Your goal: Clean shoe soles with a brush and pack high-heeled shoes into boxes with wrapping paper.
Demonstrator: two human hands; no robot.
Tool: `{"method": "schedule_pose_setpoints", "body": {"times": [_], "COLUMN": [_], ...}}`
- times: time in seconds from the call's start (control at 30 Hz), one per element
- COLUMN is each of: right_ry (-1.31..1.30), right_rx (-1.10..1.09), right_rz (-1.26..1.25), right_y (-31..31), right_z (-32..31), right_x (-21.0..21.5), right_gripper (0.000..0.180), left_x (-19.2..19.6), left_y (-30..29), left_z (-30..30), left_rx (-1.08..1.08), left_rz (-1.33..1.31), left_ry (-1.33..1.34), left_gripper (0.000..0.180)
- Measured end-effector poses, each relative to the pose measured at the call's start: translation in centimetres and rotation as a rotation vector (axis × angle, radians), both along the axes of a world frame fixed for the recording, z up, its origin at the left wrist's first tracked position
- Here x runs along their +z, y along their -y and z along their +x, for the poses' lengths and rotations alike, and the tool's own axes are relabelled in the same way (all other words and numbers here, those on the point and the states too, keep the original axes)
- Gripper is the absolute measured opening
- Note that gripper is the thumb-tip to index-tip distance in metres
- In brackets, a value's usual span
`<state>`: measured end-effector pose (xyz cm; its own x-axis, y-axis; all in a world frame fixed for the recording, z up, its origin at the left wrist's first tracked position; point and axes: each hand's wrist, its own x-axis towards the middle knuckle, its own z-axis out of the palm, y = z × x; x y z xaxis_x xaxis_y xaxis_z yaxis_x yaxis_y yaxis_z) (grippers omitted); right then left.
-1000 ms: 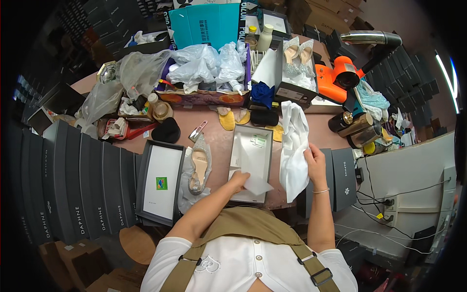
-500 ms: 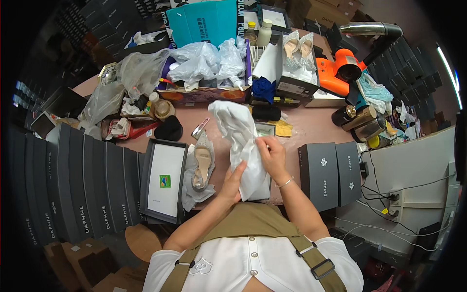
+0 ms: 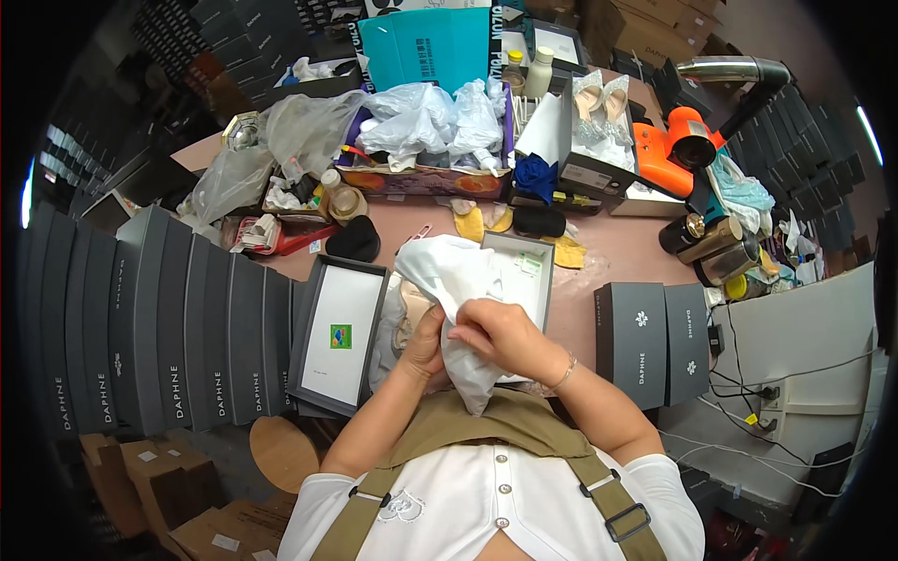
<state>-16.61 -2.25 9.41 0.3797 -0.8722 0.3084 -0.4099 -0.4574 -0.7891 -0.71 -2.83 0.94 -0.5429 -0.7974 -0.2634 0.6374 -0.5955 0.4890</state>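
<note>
Both of my hands grip a white cloth bag (image 3: 447, 280) in front of my chest, above the near table edge. My right hand (image 3: 494, 332) clutches its middle from the right. My left hand (image 3: 428, 344) holds it from the left and below. The bag hangs over an open grey shoe box (image 3: 524, 271) with a white inside. Left of the bag lies a shoe in clear wrapping (image 3: 398, 323), mostly hidden. The box's lid (image 3: 335, 332) rests upside down further left, with a small coloured sticker on it.
Grey shoe boxes stand in a row on the left (image 3: 168, 318) and two lie on the right (image 3: 655, 341). At the back are plastic bags (image 3: 421, 122), a teal bag (image 3: 435, 47), an orange tool (image 3: 678, 150) and a boxed pair of shoes (image 3: 599, 112).
The white bag was held up at the right by my right hand; it has come over the open box to the middle, and both hands now bunch it close to my chest.
</note>
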Motion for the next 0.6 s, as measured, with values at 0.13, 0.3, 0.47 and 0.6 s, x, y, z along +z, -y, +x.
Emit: {"method": "schedule_pose_setpoints", "body": {"times": [0.13,0.3,0.47,0.6], "right_ry": [0.139,0.31,-0.048,-0.171], "right_rx": [0.098,0.119,-0.275,-0.282], "right_rz": [0.261,0.383,0.044,-0.193], "right_y": [-1.9,-2.0,-0.9,0.8], "right_z": [-2.5,-4.2,-5.0,-4.3], "right_x": [1.7,1.6,2.5,-0.7], "right_gripper": [0.015,0.021,0.027,0.019], "left_x": [-0.3,-1.6,-1.2,1.1], "left_y": [-2.4,-5.2,-3.4,-5.6], "left_z": [-0.3,-0.8,-0.4,-1.2], "left_rx": [-0.096,-0.246,0.032,0.057], "left_rz": [-0.011,0.149,-0.402,-0.109], "left_ry": [-0.086,-0.184,0.613,0.368], "left_gripper": [0.072,0.077,0.062,0.058]}}
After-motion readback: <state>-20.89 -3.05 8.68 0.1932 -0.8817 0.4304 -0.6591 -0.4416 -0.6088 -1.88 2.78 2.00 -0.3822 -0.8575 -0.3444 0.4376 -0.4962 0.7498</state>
